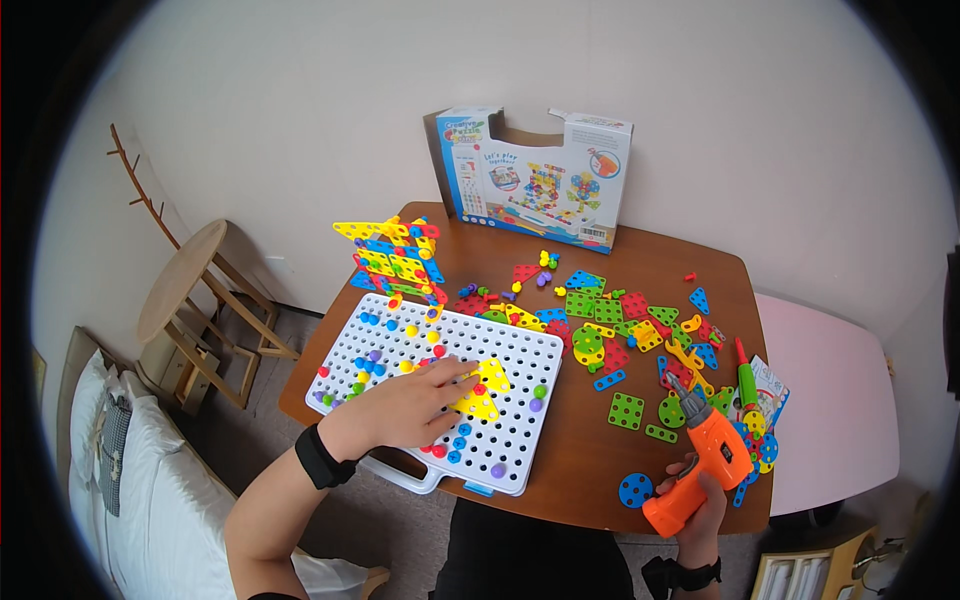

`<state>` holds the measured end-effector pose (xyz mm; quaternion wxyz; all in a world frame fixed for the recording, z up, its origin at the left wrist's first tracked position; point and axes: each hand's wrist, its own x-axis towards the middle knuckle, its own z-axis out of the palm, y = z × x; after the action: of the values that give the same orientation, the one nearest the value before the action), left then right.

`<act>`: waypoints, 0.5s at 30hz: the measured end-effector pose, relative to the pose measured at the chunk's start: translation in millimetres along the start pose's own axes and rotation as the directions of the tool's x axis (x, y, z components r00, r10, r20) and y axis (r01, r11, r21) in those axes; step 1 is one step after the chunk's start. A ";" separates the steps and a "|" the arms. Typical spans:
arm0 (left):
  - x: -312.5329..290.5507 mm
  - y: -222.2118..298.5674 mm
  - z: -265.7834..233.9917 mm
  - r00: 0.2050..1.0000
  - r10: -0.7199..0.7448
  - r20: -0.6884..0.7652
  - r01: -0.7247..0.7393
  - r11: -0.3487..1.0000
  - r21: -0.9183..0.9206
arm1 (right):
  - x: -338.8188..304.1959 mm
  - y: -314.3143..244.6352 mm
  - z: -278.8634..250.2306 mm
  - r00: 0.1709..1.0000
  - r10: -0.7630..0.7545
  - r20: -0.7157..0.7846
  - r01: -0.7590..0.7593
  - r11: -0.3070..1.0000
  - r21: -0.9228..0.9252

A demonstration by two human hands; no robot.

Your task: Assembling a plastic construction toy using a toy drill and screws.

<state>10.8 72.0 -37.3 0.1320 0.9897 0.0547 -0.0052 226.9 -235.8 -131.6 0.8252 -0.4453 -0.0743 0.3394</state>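
A white pegboard case (pixel 535 360) with a carry handle lies on the table, dotted with coloured round bolts. My left hand (pixel 410 402) rests over its middle, fingers stretched out. The fingertips touch a yellow triangular plate (pixel 494 374); a second yellow triangular plate (pixel 481 406) sits just nearer, with a red bolt (pixel 479 390) between them. Part of the board lies hidden under this hand. At the right, my right hand (pixel 708 508) is wrapped round the handle of an orange toy drill (pixel 714 455). The drill's grey bit points up and left, over loose plates and off the board.
Behind the board stands a built-up structure of plates (pixel 395 262). Several loose plates, such as a green square (pixel 626 411) and blue disc (pixel 635 490), cover the table's right half. A toy box (pixel 540 190) stands at the back; a green-handled screwdriver (pixel 746 378) lies right.
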 end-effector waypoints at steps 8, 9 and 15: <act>1.0 0.5 0.5 1.000 -0.010 -0.002 0.010 1.000 -0.002 | 0.9 0.3 -5.0 0.999 0.007 0.037 -0.009 0.999 0.049; 2.1 -0.1 1.1 1.000 -0.010 -0.003 0.010 1.000 -0.005 | 1.0 -0.1 -5.1 0.999 0.006 0.034 -0.007 0.999 0.040; 2.4 3.8 -1.3 0.999 -0.035 -0.004 0.035 0.999 -0.038 | 0.5 -0.2 -2.7 1.000 0.007 0.021 -0.007 1.000 0.022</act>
<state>13.5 68.9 -35.1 0.1503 0.9860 0.0723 -0.0044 228.6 -237.4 -133.1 0.8281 -0.4331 -0.0775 0.3475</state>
